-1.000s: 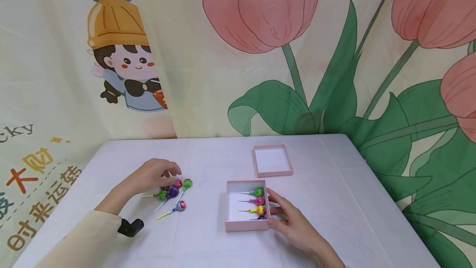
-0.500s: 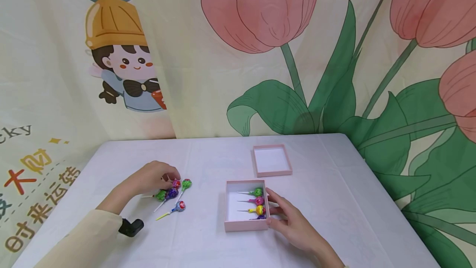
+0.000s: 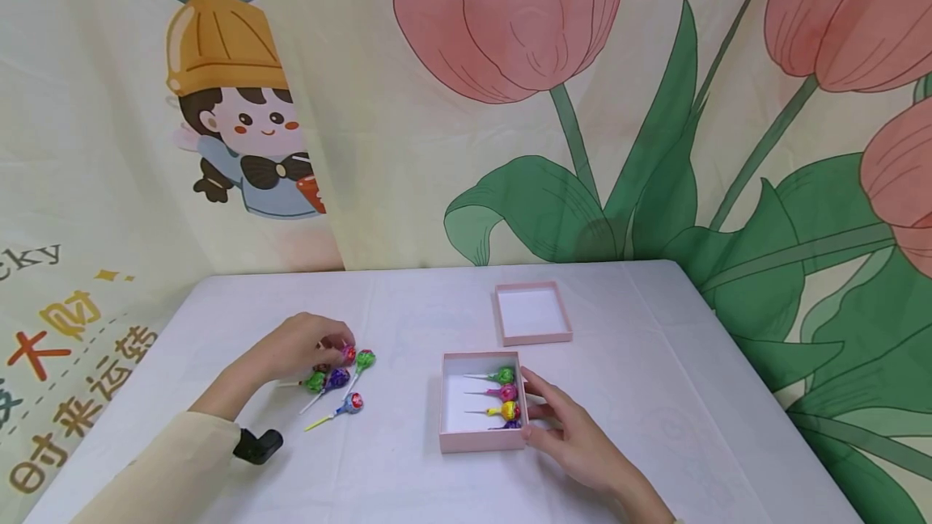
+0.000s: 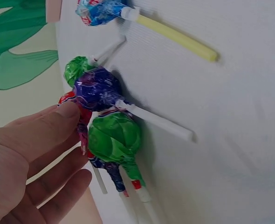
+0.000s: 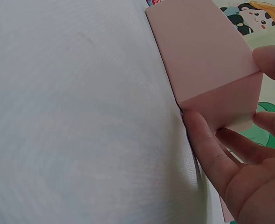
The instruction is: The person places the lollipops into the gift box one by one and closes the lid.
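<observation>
My left hand [image 3: 306, 342] pinches a pink-red lollipop [image 3: 349, 354] by its wrapped head, amid a small pile at the left. In the left wrist view, the thumb [image 4: 58, 123] lies against it, and a purple lollipop [image 4: 98, 88] partly covers it. Next to it in that view is a green lollipop [image 4: 114, 133]. My right hand [image 3: 575, 435] rests its fingertips against the right side of an uncovered pink box [image 3: 480, 441]. Inside, several lollipops lie in a column along the right wall, heads to the right, among them a yellow one [image 3: 510, 410].
A pink box lid [image 3: 537, 338] lies inside-up behind the box. Apart from the pile, a blue lollipop [image 3: 353, 403] with a yellow stick lies nearer me. Below my left forearm is a small black object [image 3: 258, 446]. A printed cloth [image 3: 393, 184] hangs behind the white table.
My left fingers have come down onto the pink-red lollipop and closed on it, shifting it slightly. My right hand and the box have stayed in place.
</observation>
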`<control>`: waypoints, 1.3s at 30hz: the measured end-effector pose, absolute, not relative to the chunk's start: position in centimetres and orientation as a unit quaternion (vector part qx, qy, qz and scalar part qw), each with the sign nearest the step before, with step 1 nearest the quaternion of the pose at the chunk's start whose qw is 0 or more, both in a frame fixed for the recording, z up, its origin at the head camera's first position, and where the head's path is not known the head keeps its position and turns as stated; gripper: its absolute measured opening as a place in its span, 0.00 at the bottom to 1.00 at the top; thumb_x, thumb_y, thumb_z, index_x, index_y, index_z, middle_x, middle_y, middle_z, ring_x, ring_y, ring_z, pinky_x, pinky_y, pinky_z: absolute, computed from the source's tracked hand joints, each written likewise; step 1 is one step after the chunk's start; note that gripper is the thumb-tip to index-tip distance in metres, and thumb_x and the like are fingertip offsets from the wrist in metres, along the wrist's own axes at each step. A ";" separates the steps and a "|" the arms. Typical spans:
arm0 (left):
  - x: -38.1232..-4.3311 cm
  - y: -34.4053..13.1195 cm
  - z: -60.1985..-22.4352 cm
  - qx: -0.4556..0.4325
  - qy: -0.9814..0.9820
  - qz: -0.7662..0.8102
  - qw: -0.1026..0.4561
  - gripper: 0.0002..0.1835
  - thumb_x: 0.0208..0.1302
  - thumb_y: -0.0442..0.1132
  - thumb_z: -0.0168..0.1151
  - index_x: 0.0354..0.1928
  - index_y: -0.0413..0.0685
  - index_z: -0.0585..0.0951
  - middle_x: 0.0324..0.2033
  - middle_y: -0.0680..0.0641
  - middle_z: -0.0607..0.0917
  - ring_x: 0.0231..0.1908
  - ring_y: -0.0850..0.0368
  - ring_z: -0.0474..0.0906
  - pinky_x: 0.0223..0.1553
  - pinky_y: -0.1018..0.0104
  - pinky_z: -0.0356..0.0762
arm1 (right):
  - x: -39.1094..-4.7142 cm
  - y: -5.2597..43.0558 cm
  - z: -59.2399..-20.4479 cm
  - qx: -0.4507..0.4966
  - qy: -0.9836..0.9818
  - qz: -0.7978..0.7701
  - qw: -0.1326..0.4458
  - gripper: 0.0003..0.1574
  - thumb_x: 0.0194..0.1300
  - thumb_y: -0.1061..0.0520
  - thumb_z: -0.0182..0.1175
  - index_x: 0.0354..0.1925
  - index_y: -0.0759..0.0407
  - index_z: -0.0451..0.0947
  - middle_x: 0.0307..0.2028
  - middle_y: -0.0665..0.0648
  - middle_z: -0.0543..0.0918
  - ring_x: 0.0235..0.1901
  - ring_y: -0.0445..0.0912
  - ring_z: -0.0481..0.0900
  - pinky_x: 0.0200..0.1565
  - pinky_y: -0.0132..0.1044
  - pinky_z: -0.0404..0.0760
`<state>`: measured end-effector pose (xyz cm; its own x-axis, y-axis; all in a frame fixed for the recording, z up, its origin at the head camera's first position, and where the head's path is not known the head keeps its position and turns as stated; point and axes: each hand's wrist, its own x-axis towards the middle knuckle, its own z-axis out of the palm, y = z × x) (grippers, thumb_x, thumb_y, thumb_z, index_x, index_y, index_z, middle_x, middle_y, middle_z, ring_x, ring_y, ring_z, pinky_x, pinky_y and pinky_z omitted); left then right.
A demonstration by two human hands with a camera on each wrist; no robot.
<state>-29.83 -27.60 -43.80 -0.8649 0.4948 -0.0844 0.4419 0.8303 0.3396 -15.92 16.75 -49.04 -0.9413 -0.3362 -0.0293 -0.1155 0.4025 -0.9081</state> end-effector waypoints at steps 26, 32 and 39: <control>-27.3 -19.7 -39.5 0.336 0.922 0.191 0.003 0.11 0.67 0.41 0.76 0.50 0.58 0.88 0.37 0.65 0.87 0.42 0.65 0.83 0.46 0.60 0.85 | -15.8 16.8 -48.9 -0.140 0.819 -0.546 0.108 0.49 0.74 0.51 0.67 0.84 0.42 0.56 0.76 0.64 0.68 0.64 0.56 0.79 0.60 0.50 0.84; -26.5 -16.3 -38.7 0.377 0.903 0.206 0.001 0.11 0.67 0.39 0.76 0.49 0.57 0.88 0.36 0.65 0.86 0.40 0.66 0.82 0.45 0.63 0.86 | -15.9 16.8 -48.9 -0.139 0.821 -0.543 0.109 0.49 0.74 0.49 0.68 0.84 0.40 0.55 0.76 0.62 0.68 0.65 0.56 0.79 0.60 0.48 0.84; -26.0 -13.0 -38.9 0.398 0.892 0.214 0.000 0.11 0.67 0.40 0.76 0.49 0.57 0.88 0.37 0.63 0.87 0.38 0.66 0.80 0.43 0.66 0.84 | -15.9 16.7 -48.7 -0.129 0.828 -0.535 0.110 0.50 0.73 0.49 0.68 0.84 0.40 0.56 0.76 0.63 0.68 0.65 0.56 0.79 0.61 0.50 0.84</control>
<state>-25.99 -13.05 -38.86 -0.6828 0.7106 0.1701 0.7103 0.5909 0.3826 -15.91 16.71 -48.73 -0.9426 -0.3309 -0.0454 -0.0949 0.3954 -0.9136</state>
